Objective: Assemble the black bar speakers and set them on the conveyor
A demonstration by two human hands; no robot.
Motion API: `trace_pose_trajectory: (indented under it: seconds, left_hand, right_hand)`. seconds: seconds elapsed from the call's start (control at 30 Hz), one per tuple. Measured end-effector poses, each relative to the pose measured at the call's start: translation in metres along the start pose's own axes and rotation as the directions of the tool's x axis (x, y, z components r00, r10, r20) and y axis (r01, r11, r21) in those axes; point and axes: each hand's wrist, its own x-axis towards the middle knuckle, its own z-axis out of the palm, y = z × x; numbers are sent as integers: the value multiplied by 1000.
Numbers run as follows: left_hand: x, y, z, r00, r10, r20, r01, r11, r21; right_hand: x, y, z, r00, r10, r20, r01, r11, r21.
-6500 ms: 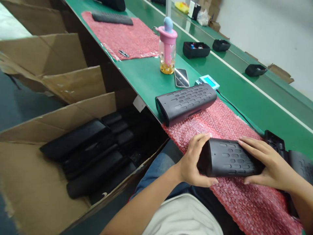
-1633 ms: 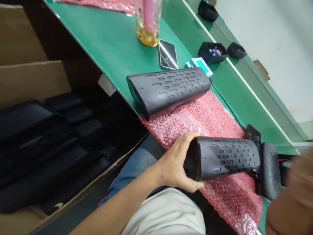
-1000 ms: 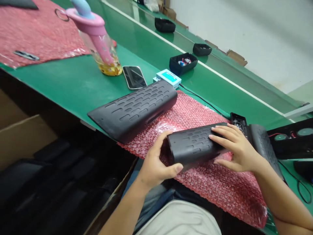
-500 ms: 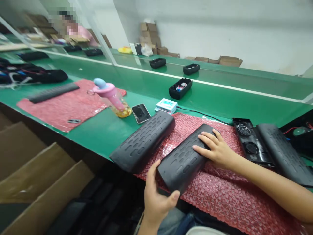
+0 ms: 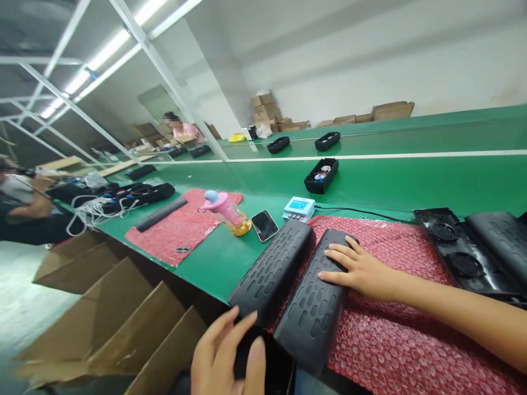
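Note:
Two black speaker housings with raised oval patterns lie side by side on pink bubble wrap [image 5: 395, 340]. My right hand [image 5: 356, 269] rests flat on the far end of the right speaker housing [image 5: 310, 307], fingers spread. At the near end of the left speaker housing [image 5: 274, 269], my left hand [image 5: 226, 351] has its fingers apart, the fingertips at the housing's lower edge. Whether they touch it I cannot tell. To the right lie an open black shell with two round speakers [image 5: 461, 252] and another patterned housing [image 5: 504, 236].
Beyond the housings are a phone [image 5: 264, 225], a blue device with a screen [image 5: 300, 207] and a pink-lidded bottle [image 5: 228, 214]. An open black case [image 5: 321, 175] sits on the green bench [image 5: 391, 184]. Cardboard boxes [image 5: 111, 318] stand below left. Two people are at the left.
My left hand has left the right housing's near end and moved left to the other housing. My right hand stays on the right housing. The view has tilted up and turned left.

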Motion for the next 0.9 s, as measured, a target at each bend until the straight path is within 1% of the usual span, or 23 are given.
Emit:
trace_pose_trajectory:
  seconds: [0.03, 0.07, 0.1, 0.13, 0.17, 0.2, 0.23, 0.27, 0.33, 0.37, 0.47, 0.53, 0.6, 0.67, 0.73, 0.83, 0.9]
  left_hand:
    - [18, 1, 2, 999, 38, 15, -38, 999, 21]
    - [35, 1, 8, 991, 21, 130, -27, 999, 43]
    - [51, 1, 17, 961, -29, 274, 14, 998, 57]
    - [64, -1, 27, 893, -91, 441, 66, 995, 71]
    - [76, -5, 37, 806, -139, 575, 113, 990, 81]
    - [84, -10, 47, 730, -181, 659, 160, 983, 92]
    - [92, -16, 54, 676, -200, 710, 194, 977, 90]
    - [97, -24, 59, 642, -203, 739, 217, 973, 78]
    - [106, -40, 64, 614, -183, 768, 245, 969, 34]
    - [110, -47, 64, 601, -169, 781, 258, 966, 11]
    - [118, -63, 61, 559, -153, 815, 327, 944, -47]
    - [122, -67, 59, 541, -149, 828, 364, 928, -71]
    - [125, -69, 59, 529, -147, 836, 388, 918, -85]
    - [127, -69, 59, 513, -155, 844, 406, 911, -80]
    - [130, -70, 61, 482, -177, 858, 423, 905, -51]
    - [135, -72, 65, 432, -231, 872, 445, 895, 16]
    - [138, -72, 68, 413, -256, 874, 459, 888, 44]
  right_hand:
    - [0, -1, -3, 1000, 2, 12, -3, 1000, 31]
    - [1, -2, -8, 1000, 3, 24, -4, 997, 72]
    - [2, -2, -15, 999, 2, 33, -6, 993, 121]
    - [3, -2, -23, 999, 0, 40, -7, 985, 173]
    - [6, -1, -32, 999, -1, 46, -9, 975, 224]
    - [10, 1, -41, 999, -4, 51, -10, 962, 273]
    - [16, 4, -49, 998, -9, 56, -9, 947, 322]
    - [24, 8, -55, 998, -13, 66, -12, 930, 368]
    - [48, 16, -62, 996, 4, 87, -41, 902, 429]
    - [63, 20, -61, 995, 30, 96, -69, 896, 439]
    - [115, 30, -46, 985, 126, 118, -164, 903, 398]
    - [148, 34, -31, 968, 187, 166, -237, 899, 369]
    - [171, 36, -16, 952, 206, 228, -279, 890, 360]
    - [185, 37, -5, 944, 194, 266, -285, 886, 367]
    - [191, 37, 1, 943, 194, 272, -289, 883, 371]
    - [193, 35, 4, 938, 229, 260, -314, 878, 361]
    - [194, 35, 4, 938, 230, 260, -315, 878, 361]
